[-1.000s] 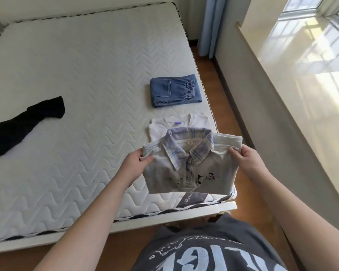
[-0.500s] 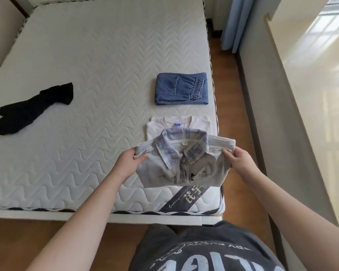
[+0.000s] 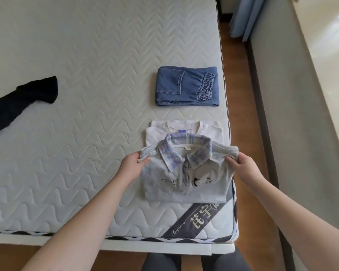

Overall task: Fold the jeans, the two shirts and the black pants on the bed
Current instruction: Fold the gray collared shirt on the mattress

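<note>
Looking down through the head camera, the only view, I see both hands holding one garment over the near right corner of the white quilted mattress [image 3: 82,79]. My left hand [image 3: 132,166] pinches the left shoulder edge of the folded pale grey polo shirt with a blue plaid collar [image 3: 186,178], and my right hand [image 3: 243,167] pinches its right shoulder edge. Fingers of both hands curl round the fabric.

The shirt is a compact rectangle spanning between the two grips, collar pointing away from me, its lower hem lying at the mattress's near edge. Its collar end overlaps the near part of the folded white cotton T-shirt [image 3: 184,130], which lies flat just beyond it. I judge the coming move turns on that overlap: the polo goes forward onto the T-shirt or stays just in front. Both hands are equally near.

Farther along the right edge lies the folded blue denim jeans [image 3: 186,87], apart from the shirts. Well away to the left, nearer my left hand, sprawls the unfolded black pants [image 3: 14,102], partly out of frame.

Counted: one pair of jeans, two shirts, one pair of black pants; by my judgement three are folded and one remains.
</note>
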{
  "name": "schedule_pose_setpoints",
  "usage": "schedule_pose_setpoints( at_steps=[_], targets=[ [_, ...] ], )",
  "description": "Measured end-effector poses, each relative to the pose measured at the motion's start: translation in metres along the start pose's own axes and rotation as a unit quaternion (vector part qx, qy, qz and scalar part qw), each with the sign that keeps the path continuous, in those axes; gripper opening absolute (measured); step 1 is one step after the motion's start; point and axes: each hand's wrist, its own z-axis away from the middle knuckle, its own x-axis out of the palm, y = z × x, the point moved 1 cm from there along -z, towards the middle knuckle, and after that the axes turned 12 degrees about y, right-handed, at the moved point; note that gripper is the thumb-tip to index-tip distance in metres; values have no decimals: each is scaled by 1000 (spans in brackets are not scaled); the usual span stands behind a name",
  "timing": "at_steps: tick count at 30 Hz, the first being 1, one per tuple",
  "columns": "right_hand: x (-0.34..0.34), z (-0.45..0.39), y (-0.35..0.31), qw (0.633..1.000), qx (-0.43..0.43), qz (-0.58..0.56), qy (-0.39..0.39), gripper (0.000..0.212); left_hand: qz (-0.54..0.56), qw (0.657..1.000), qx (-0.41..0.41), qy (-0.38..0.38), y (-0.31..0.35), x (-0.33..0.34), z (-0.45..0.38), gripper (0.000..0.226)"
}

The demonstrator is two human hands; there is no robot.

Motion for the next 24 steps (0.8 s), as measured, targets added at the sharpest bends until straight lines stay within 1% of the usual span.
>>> schedule_pose_setpoints(
  at_steps=[3,5,7,11,16,19,22,24],
  targets=[
    [17,-35,4,1000,0,19,22,26,26,999,-20,12,0,16,-33,11],
    [25,-57,2,999,5,20,27,32,37,999,-28,12,2,25,-55,10],
    [32,-79,3,999,9,21,39,29,39,999,-28,5,3,37,-80,16],
    [43,-116,4,998,2,24,52,15,74,996,-46,1,-1,56,-128,4],
    [57,-158,10,998,4,15,55,8,97,994,-60,7,-17,71,-165,10],
    [69,-180,11,998,-12,26,50,9,120,990,-74,3,-28,76,-182,10],
    [82,-203,11,998,-14,21,51,22,132,988,-74,19,-37,84,-205,5],
    [91,-220,15,998,-7,17,63,18,134,988,-67,33,-42,93,-219,2]
  ],
)
